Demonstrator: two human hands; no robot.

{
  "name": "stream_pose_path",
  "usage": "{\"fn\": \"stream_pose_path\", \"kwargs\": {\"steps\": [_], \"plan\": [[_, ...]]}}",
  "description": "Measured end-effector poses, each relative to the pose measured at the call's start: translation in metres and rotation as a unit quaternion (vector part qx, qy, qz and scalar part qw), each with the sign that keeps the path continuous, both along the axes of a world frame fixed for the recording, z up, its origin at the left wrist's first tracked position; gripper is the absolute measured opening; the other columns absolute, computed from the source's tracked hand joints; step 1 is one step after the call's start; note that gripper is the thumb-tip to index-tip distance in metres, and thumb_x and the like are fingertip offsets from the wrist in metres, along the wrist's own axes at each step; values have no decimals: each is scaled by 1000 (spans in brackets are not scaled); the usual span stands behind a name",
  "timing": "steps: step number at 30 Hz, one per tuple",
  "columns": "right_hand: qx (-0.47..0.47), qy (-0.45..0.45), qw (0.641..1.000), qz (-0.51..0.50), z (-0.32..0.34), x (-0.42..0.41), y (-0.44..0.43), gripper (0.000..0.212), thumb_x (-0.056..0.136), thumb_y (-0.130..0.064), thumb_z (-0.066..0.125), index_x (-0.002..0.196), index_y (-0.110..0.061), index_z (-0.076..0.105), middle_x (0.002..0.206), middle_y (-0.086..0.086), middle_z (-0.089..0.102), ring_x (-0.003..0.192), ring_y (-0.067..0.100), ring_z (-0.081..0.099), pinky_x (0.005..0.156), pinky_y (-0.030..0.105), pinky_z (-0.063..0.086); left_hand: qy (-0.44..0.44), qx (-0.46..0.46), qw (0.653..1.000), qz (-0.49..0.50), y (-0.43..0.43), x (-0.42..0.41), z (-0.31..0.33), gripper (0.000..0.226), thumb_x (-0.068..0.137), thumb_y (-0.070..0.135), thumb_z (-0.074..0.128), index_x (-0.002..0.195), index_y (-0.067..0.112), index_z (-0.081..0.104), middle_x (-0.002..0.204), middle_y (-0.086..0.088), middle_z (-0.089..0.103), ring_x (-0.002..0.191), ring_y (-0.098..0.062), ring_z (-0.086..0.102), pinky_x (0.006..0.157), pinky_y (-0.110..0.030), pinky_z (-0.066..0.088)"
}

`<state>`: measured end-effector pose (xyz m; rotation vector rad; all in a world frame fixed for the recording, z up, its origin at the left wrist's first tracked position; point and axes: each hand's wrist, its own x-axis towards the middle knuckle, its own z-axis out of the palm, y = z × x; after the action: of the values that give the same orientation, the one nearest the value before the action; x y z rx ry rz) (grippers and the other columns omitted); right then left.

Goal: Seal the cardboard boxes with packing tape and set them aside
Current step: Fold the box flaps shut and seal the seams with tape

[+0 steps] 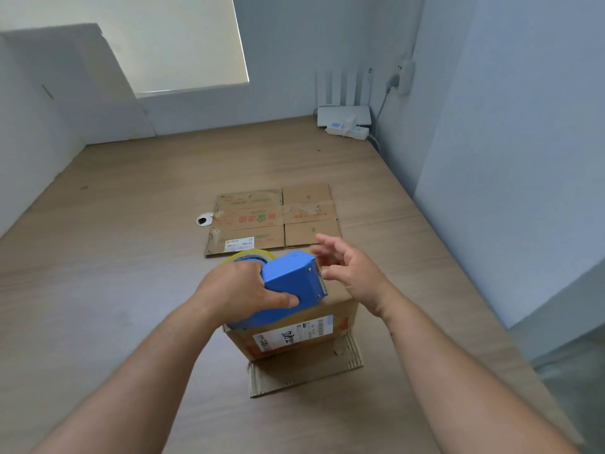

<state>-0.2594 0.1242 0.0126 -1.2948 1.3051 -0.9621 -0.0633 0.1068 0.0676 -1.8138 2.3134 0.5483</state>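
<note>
A brown cardboard box (294, 347) stood at the lower centre of the frame on the wood-grain worktop (114, 257), its near side carrying a white shipping label (294, 334) with handwritten black marks. That labelled side faced the bottom of the frame, and one corrugated flap (304, 376) lay flat on the worktop towards the lower edge. Over the top of the box, the left hand (235, 290) gripped a blue tape dispenser (291, 280), fingers curled round its body and thumb pressed along its side. The dispenser's long axis ran roughly left to right across the frame, with the clear, yellowish tape roll (252, 255) at its left end and the toothed cutting edge pointing right. Just beside that edge, the right hand (350, 273) hovered with fingers spread and holding nothing. Beyond, at mid-frame, a flattened cardboard sheet (275, 221) lay with a round cable grommet (204, 220) at its left. A white router (343, 114) sat in the far upper-right corner.
</note>
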Motion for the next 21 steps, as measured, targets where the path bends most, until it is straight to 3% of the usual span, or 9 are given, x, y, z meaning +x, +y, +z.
{"fn": "stream_pose_path", "kwargs": {"steps": [4, 6, 9, 12, 16, 21], "plan": [[-29, 8, 999, -20, 0, 1, 1, 9, 89, -8, 61, 92, -13, 68, 89, -1, 68, 80, 0, 61, 71, 14, 49, -1, 30, 1000, -6, -5, 1, 5, 59, 73, 71, 61, 111, 27, 57, 99, 7, 64, 85, -8, 60, 75, -23, 52], [-36, -1, 998, -43, -2, 3, 1, 10, 89, -11, 63, 80, -15, 66, 79, -4, 66, 70, -2, 58, 66, 12, 47, 13, 51, 999, -2, -8, 3, 11, 58, 72, 70, 63, 112, 27, 57, 99, 7, 63, 85, -9, 61, 77, -24, 53], [-33, -18, 996, -79, -6, 3, 1, 14, 89, -12, 63, 75, -16, 65, 72, -4, 65, 65, -2, 57, 63, 14, 46, 42, 82, 996, 2, -14, 1, 19, 54, 70, 69, 66, 107, 30, 60, 92, 9, 64, 81, -7, 61, 73, -23, 50], [-31, -29, 994, -102, -7, 1, -1, 17, 89, -10, 63, 73, -16, 63, 68, -4, 63, 62, 1, 56, 63, 18, 46, 36, 112, 993, 24, -20, 0, 34, 68, 61, 76, 63, 99, 20, 65, 90, 3, 69, 81, -13, 65, 77, -28, 51], [-3, -36, 991, -126, -10, 0, -5, 14, 90, -12, 61, 77, -15, 64, 74, 4, 66, 73, 14, 60, 76, 29, 53, 15, 140, 985, 101, -24, 28, 55, 61, 63, 73, 64, 83, 16, 69, 82, 0, 70, 77, -16, 66, 68, -27, 45], [48, -104, 982, -147, -5, 3, -11, 13, 91, -9, 58, 78, -9, 61, 69, 6, 60, 71, 22, 62, 75, 36, 58, -12, 188, 971, 146, -38, 15, 54, 57, 66, 72, 66, 89, 19, 67, 91, -1, 67, 83, -19, 65, 75, -30, 47]]}}
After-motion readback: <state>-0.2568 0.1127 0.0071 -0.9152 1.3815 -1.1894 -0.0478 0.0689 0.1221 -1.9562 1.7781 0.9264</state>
